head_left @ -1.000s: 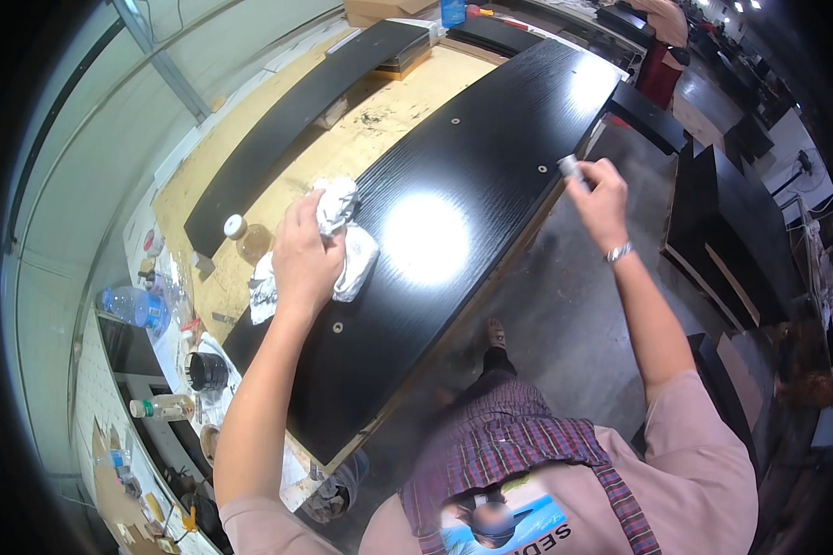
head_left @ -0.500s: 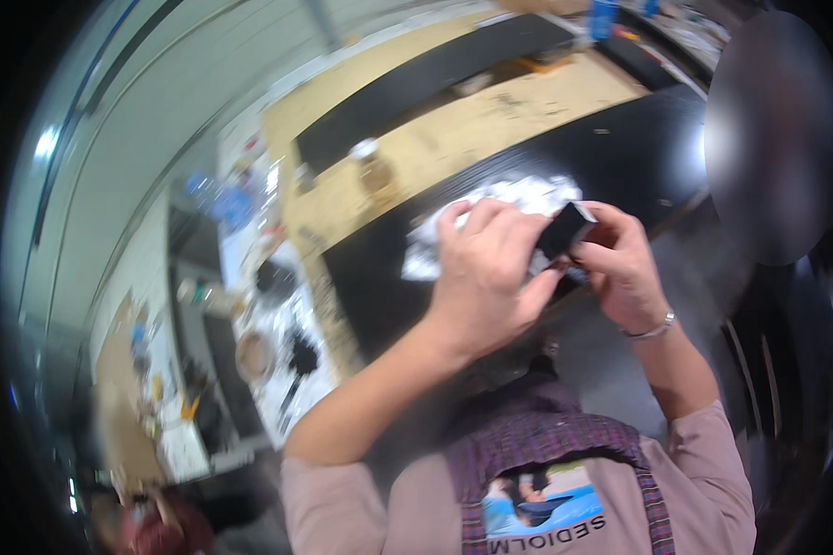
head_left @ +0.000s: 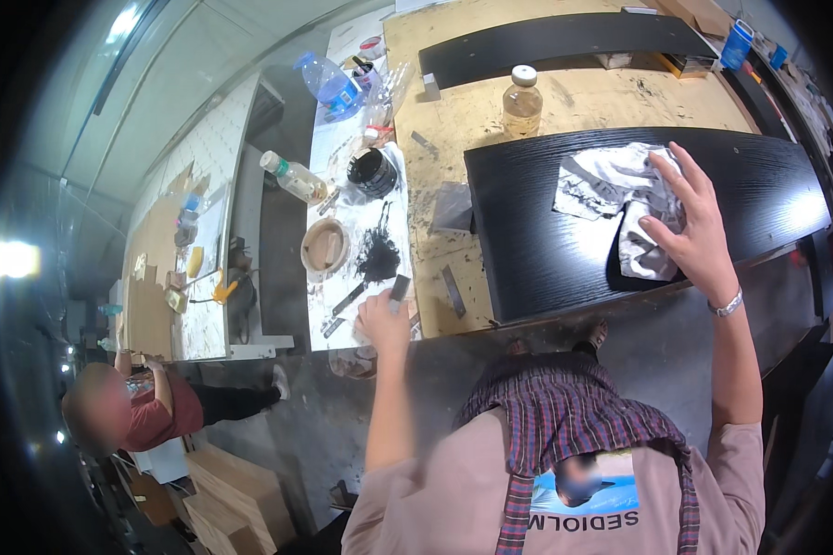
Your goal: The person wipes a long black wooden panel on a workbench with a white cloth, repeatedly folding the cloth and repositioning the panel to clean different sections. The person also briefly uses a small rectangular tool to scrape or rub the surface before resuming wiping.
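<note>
At the near end of a paint-stained white sheet [head_left: 319, 314], my left hand [head_left: 384, 321] is closed around a small dark grey block [head_left: 399, 289], which sticks up past the fingers. Just beyond it lies a patch of black powder or paint [head_left: 378, 252]. Over on the right, my right hand [head_left: 699, 227] is spread, its thumb and fingertips against a crumpled white rag [head_left: 611, 180] with grey smears. The rag rests on a glossy black wood-grain board [head_left: 546, 250], partly covered by that hand.
Beside the sheet's black patch stand an open pot of black paint [head_left: 372, 173], a round tan bowl [head_left: 325, 246] and a tilted bottle [head_left: 292, 178]. A capped jar [head_left: 523, 102] stands behind the board. Another black panel [head_left: 565, 46] lies farther back. A co-worker [head_left: 162, 402] is at far left.
My hands, together around the dark block over the board before, have parted. The left carried the block leftward to the white sheet; the right moved right onto the rag. The view has shifted.
</note>
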Motion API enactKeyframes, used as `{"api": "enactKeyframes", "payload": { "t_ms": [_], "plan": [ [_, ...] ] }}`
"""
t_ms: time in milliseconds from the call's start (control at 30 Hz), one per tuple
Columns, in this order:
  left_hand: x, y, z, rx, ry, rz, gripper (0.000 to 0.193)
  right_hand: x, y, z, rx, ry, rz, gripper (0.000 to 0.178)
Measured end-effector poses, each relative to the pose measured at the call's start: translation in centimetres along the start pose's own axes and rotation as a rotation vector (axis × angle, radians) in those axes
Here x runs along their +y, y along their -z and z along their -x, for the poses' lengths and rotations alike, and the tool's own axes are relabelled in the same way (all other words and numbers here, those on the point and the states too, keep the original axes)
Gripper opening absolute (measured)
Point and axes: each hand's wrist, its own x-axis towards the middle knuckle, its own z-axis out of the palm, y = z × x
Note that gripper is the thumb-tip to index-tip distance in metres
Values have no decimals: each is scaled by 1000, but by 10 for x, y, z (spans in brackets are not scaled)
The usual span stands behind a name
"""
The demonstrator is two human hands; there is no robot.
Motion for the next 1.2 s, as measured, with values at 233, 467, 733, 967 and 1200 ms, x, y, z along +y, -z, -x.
{"api": "enactKeyframes", "payload": {
  "t_ms": [233,467,733,967,1200],
  "plan": [
    [2,3,-6,135,-70,117,44,-73,-26,12,-140,274,120,68],
    [20,28,-16,108,-92,535,33,-42,2,75,-44,346,176,64],
    [36,68,-42,58,-24,732,29,166,111,133,495,-439,598,51],
    [138,134,-64,39,-255,803,31,61,72,96,275,228,444,41],
    [192,145,-76,-28,-529,855,26,203,118,120,286,-73,517,47]
  ]
}}
